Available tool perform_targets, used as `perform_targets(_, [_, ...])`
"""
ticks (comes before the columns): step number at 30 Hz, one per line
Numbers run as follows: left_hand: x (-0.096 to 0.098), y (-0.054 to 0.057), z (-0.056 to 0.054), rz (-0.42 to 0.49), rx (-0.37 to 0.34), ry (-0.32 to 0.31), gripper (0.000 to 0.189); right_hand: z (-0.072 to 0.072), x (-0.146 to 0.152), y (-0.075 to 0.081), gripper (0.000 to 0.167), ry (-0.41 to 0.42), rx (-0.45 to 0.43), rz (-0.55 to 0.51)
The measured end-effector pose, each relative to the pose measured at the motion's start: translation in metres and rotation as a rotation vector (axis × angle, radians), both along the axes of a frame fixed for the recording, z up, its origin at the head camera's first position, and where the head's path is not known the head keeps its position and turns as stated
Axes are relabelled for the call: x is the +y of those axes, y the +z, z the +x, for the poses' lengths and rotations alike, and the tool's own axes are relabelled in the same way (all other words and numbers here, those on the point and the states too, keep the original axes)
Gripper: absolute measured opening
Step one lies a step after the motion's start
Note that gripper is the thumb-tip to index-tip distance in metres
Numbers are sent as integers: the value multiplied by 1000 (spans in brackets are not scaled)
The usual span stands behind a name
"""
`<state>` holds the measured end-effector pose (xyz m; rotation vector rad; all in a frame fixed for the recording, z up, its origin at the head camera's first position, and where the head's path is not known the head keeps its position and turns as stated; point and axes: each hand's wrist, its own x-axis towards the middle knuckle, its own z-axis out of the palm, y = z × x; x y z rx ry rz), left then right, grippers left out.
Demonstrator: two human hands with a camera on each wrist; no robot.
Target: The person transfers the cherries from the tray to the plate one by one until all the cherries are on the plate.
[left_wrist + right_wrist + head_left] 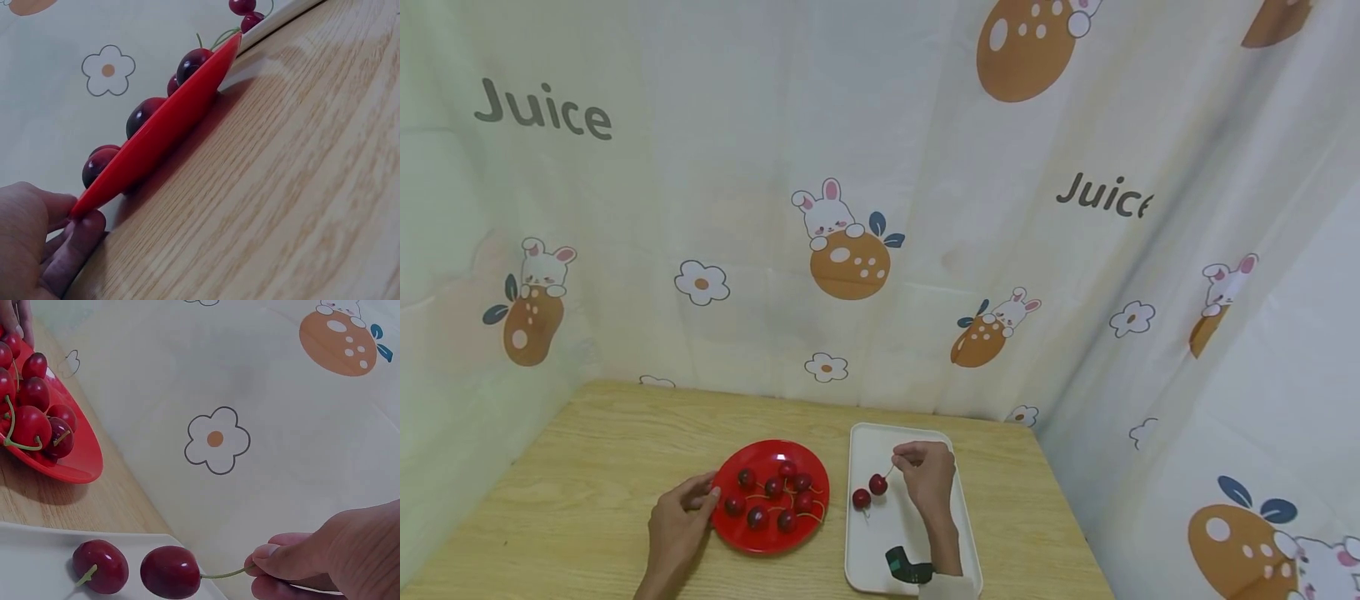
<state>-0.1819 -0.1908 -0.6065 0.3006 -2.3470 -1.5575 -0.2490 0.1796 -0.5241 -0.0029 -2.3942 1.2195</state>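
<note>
My right hand (928, 479) pinches the stem of a dark red cherry (170, 572) between thumb and fingertips. That cherry hangs over the white tray (887, 542), close beside a second cherry (100, 567) that lies on the tray. At the left, my left hand (679, 521) grips the rim of a red plate (771, 546), thumb on top and fingers beneath, as the left wrist view shows. Several cherries (757, 517) with green stems lie on the plate. In the left wrist view the plate (156, 140) stands just above the wood grain, its near rim in the fingers.
A light wooden table (625, 450) carries both plate and tray, with a strip of wood between them. Behind and at both sides hangs a pale curtain (737, 208) printed with rabbits, fruit and flowers. A dark band (908, 567) sits on the right wrist.
</note>
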Motion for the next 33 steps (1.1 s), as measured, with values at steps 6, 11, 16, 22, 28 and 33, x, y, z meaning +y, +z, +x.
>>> perform_targets(6, [-1,-1,0,-23,-6,1,34,-3,-2,-6,10,-29,20,-46])
perform_targets(11, [-1,-2,-1,-61,4,12,34,-3,-4,-11,8,-52,-6,-118])
perform_targets(16, [-1,-3,-1,-75,5,14,34,-1,-6,-14,6,-65,-25,-144])
perform_targets(22, [-1,-4,-1,-66,7,20,33,-2,-8,-17,5,-39,-41,-193])
perform_targets(28, [-1,-2,0,-57,-9,13,34,-1,-12,-16,5,-31,-52,-224])
perform_targets(33, [0,-1,-1,-53,-15,15,34,-1,-17,-14,5,-28,-52,-228])
